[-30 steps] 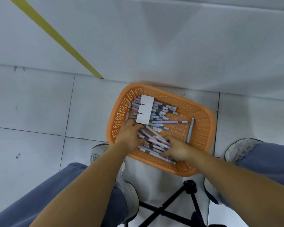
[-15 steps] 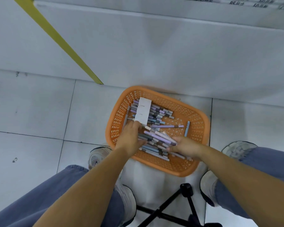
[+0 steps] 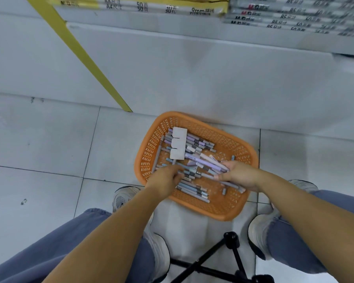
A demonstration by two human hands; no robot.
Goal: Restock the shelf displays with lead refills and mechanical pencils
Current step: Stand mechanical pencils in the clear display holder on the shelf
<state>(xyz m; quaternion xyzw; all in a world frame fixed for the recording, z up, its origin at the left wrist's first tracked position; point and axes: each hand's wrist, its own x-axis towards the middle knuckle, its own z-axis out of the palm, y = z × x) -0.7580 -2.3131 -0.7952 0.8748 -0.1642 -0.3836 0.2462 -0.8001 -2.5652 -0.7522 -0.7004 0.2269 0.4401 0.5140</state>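
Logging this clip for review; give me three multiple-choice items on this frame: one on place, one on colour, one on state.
1. Where does the basket stand? A on a shelf; B on the floor tiles; C on a stool.
2. Its colour? A orange; B blue; C green.
3. The right hand? A lies flat, empty; B holds the white card; C grips pencils.
Key: B, tiles show around it; A, its mesh walls are orange; C, it closes round a lilac bundle.
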